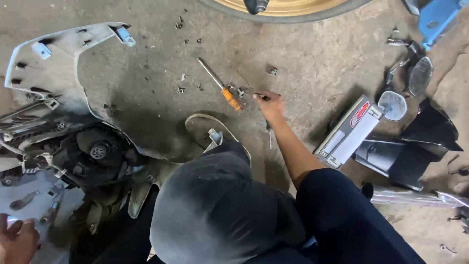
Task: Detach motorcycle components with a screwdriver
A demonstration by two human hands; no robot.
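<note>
At the far left, the left hand [17, 240] rests with curled fingers on a dusty grey scooter panel [29, 200], beside the grimy headlamp housing [95, 151]. Out on the rough concrete floor [317, 58], the right hand [271, 105] pinches a small dark screw [261, 96] just beside the orange-handled screwdriver [222, 88]. A firm fingertip grip seems wise here, since tiny metal bits scatter easily.

Right hand [271, 105] reaches a small screw [262, 96] beside an orange-handled screwdriver [221, 86]
</note>
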